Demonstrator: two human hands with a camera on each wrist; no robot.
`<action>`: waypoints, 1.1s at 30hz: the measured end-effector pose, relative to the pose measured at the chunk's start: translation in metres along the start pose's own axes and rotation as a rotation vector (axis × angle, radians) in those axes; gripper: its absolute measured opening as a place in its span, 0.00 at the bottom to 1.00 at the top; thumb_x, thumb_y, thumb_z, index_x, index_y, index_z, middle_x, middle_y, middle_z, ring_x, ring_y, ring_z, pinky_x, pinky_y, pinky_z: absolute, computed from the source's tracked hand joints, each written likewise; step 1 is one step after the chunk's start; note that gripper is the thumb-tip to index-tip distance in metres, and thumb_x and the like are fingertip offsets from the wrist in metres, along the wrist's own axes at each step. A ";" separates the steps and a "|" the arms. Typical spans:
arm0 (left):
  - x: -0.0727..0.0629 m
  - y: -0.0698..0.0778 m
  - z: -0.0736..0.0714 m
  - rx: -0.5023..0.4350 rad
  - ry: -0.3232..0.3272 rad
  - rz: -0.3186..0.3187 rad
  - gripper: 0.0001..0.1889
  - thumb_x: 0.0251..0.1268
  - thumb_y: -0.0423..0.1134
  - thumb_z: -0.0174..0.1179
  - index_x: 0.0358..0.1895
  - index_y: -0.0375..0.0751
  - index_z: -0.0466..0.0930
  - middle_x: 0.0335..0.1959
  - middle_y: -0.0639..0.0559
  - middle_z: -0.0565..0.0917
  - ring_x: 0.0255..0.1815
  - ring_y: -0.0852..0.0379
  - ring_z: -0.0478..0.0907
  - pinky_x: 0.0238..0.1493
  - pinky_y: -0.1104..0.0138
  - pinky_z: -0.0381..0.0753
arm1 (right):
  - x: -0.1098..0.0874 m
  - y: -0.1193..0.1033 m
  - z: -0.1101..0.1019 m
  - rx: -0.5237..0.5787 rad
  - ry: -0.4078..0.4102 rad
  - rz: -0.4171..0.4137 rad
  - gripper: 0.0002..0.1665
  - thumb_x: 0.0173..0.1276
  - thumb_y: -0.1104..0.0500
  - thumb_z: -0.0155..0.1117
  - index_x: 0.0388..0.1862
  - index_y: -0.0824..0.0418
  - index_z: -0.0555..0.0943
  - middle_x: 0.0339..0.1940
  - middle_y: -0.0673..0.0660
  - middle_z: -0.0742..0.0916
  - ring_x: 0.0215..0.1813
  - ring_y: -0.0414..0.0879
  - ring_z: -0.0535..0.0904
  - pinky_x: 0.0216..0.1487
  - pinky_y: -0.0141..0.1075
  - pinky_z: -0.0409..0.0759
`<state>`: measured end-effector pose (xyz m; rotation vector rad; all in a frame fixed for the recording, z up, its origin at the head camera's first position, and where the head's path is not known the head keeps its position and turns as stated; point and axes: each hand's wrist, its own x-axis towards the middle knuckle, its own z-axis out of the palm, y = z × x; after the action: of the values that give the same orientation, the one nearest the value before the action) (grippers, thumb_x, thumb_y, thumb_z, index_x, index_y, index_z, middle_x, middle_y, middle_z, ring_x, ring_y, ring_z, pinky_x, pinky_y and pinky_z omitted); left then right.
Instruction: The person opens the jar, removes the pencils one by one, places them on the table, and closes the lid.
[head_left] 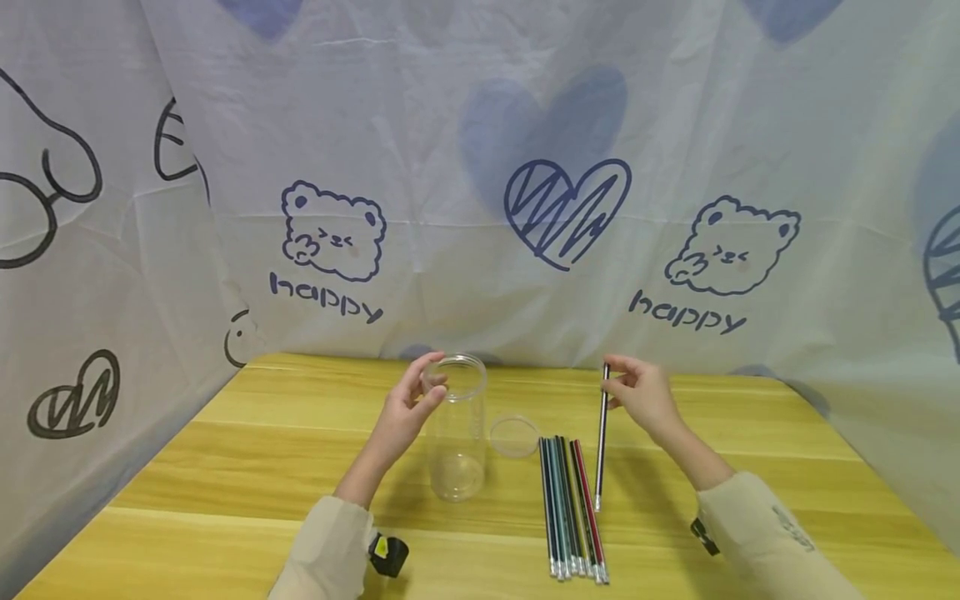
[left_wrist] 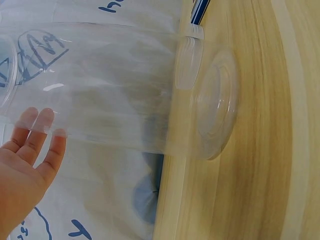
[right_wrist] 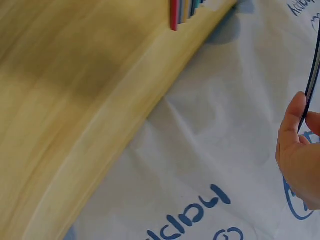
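A tall clear plastic jar stands upright on the table without a lid on its mouth. My left hand holds it near the rim, thumb on the near side and fingers on the far side. In the left wrist view, fingertips lie against the clear wall. My right hand pinches a dark striped pencil by its upper end, and the pencil hangs almost vertical, metal-capped end down. Several pencils in dark, teal and red lie side by side between the hands, metal ends toward me.
A round clear lid lies flat between the jar and the pencils. The yellow wood-grain table ends at a pale cloth printed with hearts and bears. Wrist cameras sit under both sleeves.
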<state>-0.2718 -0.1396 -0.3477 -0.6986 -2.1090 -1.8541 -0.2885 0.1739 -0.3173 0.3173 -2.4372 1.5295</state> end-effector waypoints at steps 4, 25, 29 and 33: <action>0.000 0.001 0.000 0.002 -0.001 -0.016 0.24 0.64 0.33 0.50 0.63 0.42 0.60 0.47 0.35 0.74 0.55 0.42 0.68 0.53 0.52 0.68 | -0.001 0.008 0.001 -0.026 -0.067 0.022 0.24 0.58 0.75 0.55 0.55 0.78 0.67 0.48 0.74 0.76 0.25 0.46 0.78 0.29 0.37 0.80; 0.000 0.000 0.000 0.001 0.003 -0.004 0.24 0.63 0.36 0.51 0.63 0.45 0.61 0.47 0.35 0.75 0.54 0.42 0.69 0.52 0.52 0.69 | -0.010 0.041 0.017 -0.070 -0.266 0.115 0.25 0.54 0.77 0.56 0.52 0.81 0.67 0.45 0.76 0.74 0.32 0.52 0.77 0.27 0.39 0.80; -0.001 0.001 0.000 0.000 0.006 -0.005 0.24 0.63 0.36 0.51 0.63 0.44 0.61 0.45 0.35 0.75 0.54 0.43 0.69 0.52 0.52 0.69 | -0.012 0.045 0.019 -0.099 -0.292 0.128 0.26 0.54 0.78 0.56 0.53 0.82 0.65 0.44 0.76 0.75 0.32 0.52 0.78 0.27 0.40 0.80; -0.001 0.001 0.000 -0.001 0.008 -0.001 0.24 0.63 0.37 0.52 0.63 0.44 0.61 0.45 0.35 0.75 0.54 0.42 0.69 0.52 0.52 0.69 | -0.015 0.046 0.021 -0.089 -0.310 0.187 0.27 0.54 0.80 0.54 0.55 0.82 0.63 0.42 0.73 0.75 0.28 0.49 0.77 0.26 0.43 0.80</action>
<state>-0.2702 -0.1399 -0.3475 -0.6891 -2.1035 -1.8557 -0.2906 0.1754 -0.3698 0.3393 -2.8380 1.5371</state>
